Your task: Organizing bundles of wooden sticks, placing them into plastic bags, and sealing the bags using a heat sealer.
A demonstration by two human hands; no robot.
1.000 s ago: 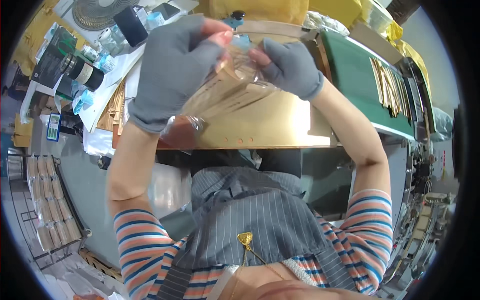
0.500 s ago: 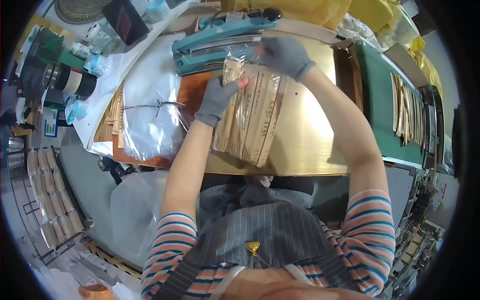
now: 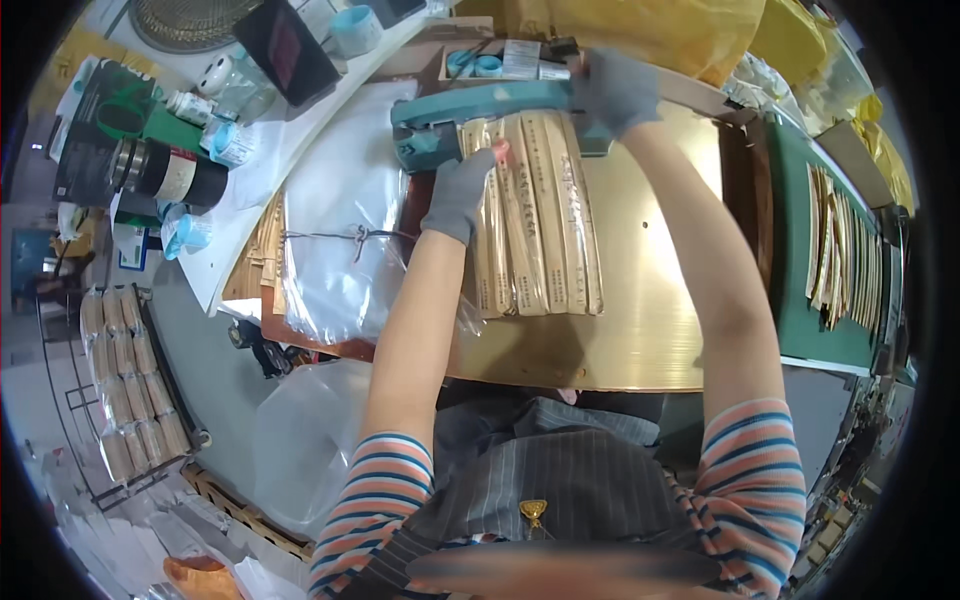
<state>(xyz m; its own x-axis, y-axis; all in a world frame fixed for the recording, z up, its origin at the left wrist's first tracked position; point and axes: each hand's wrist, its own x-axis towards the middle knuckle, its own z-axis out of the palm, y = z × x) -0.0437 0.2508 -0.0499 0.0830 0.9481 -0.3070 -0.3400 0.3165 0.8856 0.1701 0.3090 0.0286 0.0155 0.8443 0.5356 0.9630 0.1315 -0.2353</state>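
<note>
A clear plastic bag of several long tan paper packets (image 3: pixel 535 230) lies on the brass-coloured plate, its top edge under the lowered arm of a teal heat sealer (image 3: pixel 480 103). My left hand (image 3: pixel 462 195), in a grey fingerless glove, grips the bag's upper left side with the thumb on top. At the right end of the sealer's arm, my gloved right hand (image 3: pixel 618 92) is closed over the handle and hides it; its fingers are partly blurred.
Left of the plate lies a stack of clear plastic bags (image 3: pixel 340 220) tied with a dark cord. Loose tan packets (image 3: pixel 845 245) stand in a row on a green board (image 3: pixel 790 290) at the right. A black thermos (image 3: pixel 165 172) and a tablet (image 3: pixel 287 52) occupy the white shelf. Filled packs (image 3: pixel 130 380) sit on a floor rack.
My right hand has gone from the bag's mouth to the sealer's handle, and the arm has come down over the bag's top. The bag now lies straighter.
</note>
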